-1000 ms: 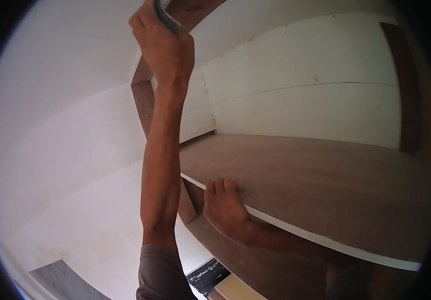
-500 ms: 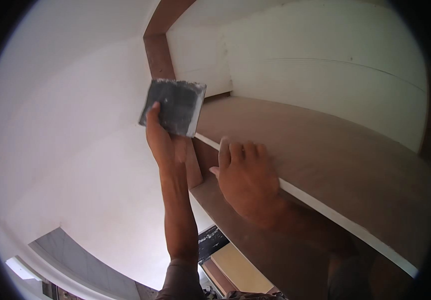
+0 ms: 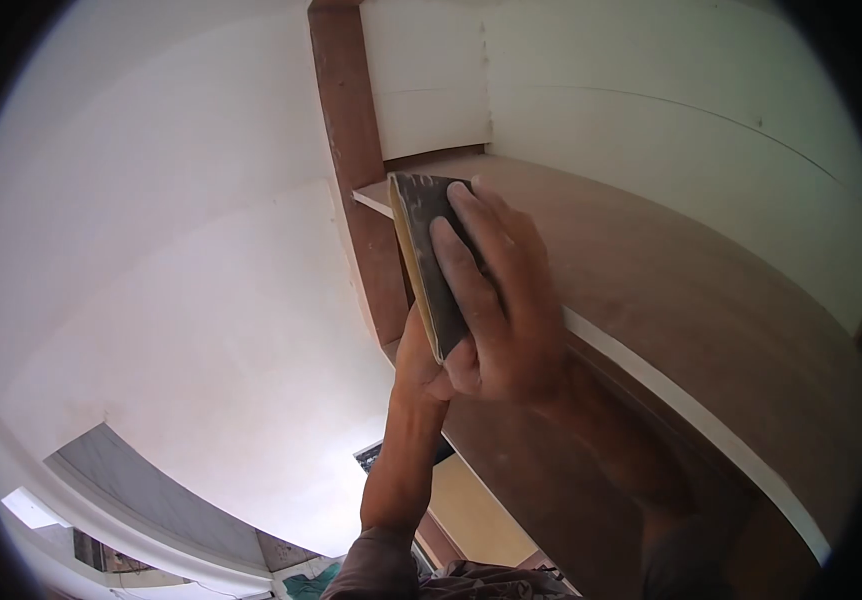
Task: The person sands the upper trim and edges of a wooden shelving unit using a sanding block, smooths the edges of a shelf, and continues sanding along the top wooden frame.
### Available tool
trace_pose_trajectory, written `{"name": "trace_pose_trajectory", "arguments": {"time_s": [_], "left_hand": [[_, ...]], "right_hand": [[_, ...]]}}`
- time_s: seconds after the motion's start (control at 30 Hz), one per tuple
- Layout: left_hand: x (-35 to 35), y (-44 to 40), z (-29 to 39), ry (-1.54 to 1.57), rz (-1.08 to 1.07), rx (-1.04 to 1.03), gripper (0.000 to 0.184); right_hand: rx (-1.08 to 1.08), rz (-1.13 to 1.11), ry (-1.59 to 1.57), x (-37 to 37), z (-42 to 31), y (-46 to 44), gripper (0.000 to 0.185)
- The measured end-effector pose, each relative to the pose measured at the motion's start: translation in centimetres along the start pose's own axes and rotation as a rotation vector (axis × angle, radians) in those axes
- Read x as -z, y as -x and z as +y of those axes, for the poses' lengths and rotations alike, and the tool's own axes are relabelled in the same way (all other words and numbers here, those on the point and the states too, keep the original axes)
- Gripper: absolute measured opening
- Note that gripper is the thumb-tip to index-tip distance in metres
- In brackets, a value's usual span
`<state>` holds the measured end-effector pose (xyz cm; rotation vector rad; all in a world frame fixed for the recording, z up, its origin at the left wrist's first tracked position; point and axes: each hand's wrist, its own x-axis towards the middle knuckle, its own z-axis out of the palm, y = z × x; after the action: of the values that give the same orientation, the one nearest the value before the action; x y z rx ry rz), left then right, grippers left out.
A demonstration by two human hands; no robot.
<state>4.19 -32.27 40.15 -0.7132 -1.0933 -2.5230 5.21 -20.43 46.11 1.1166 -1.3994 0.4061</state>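
Note:
A folded dark abrasive sheet (image 3: 431, 265) with a tan inner side stands tilted in front of the shelf edge, near the centre. My right hand (image 3: 506, 290) lies over its dark face, fingers pressed on it and pointing up. Behind the lower end of the sheet is my left hand (image 3: 419, 355), gripping it from below; most of its fingers are hidden by the sheet and my right hand. White dust marks the sheet's upper edge.
A brown shelf board (image 3: 671, 250) with a white front edge runs to the lower right. A brown upright (image 3: 351, 100) meets a white wall (image 3: 171, 270) on the left. A grey panel (image 3: 161, 490) and green cloth (image 3: 311, 583) show lower down.
My left hand has come down from high up with the sheet, which has turned from flat to edge-on. My right hand has left the shelf edge and taken hold of the sheet.

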Motion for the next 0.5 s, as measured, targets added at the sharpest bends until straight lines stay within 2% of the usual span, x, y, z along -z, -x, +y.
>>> {"name": "trace_pose_trajectory", "arguments": {"time_s": [0.03, 0.1, 0.13, 0.2, 0.27, 0.33, 0.4, 0.47, 0.5], "left_hand": [[0.4, 0.0, 0.2, -0.075, 0.022, 0.046, 0.031], [0.9, -0.2, 0.4, -0.374, 0.029, 0.013, 0.034], [0.8, -0.3, 0.8, -0.597, 0.013, -0.066, 0.036], [1.9, -1.4, 1.1, -0.837, -0.031, -0.288, 0.043], [4.0, -3.5, 0.3, -0.877, -0.074, -0.566, 0.053], [3.8, -5.6, 0.9, -1.103, -0.247, -0.737, 0.063], [3.5, -7.7, 1.1, -1.256, -0.417, -0.806, 0.073], [3.5, -9.7, 1.4, -1.332, -0.578, -0.778, 0.083], [3.6, -10.7, 1.0, -1.327, -0.592, -0.792, 0.085]], "right_hand": [[-0.019, -0.022, 0.005, -0.2, -0.2, -0.3, 0.081], [-0.055, -0.063, 0.013, -0.6, 0.1, -0.5, 0.077], [-0.080, -0.057, -0.002, -0.7, 0.2, -0.3, 0.076], [-0.123, -0.049, -0.022, -0.6, 0.0, -0.5, 0.073], [-0.198, 0.002, -0.046, 0.1, -0.4, -0.8, 0.068], [-0.274, 0.043, -0.093, 0.5, -0.6, -1.1, 0.063], [-0.348, 0.080, -0.158, 0.6, -0.6, -1.4, 0.058], [-0.397, 0.069, -0.145, 0.5, -0.9, -1.9, 0.054], [-0.415, 0.070, -0.142, 0.4, -0.8, -2.0, 0.053]]}}
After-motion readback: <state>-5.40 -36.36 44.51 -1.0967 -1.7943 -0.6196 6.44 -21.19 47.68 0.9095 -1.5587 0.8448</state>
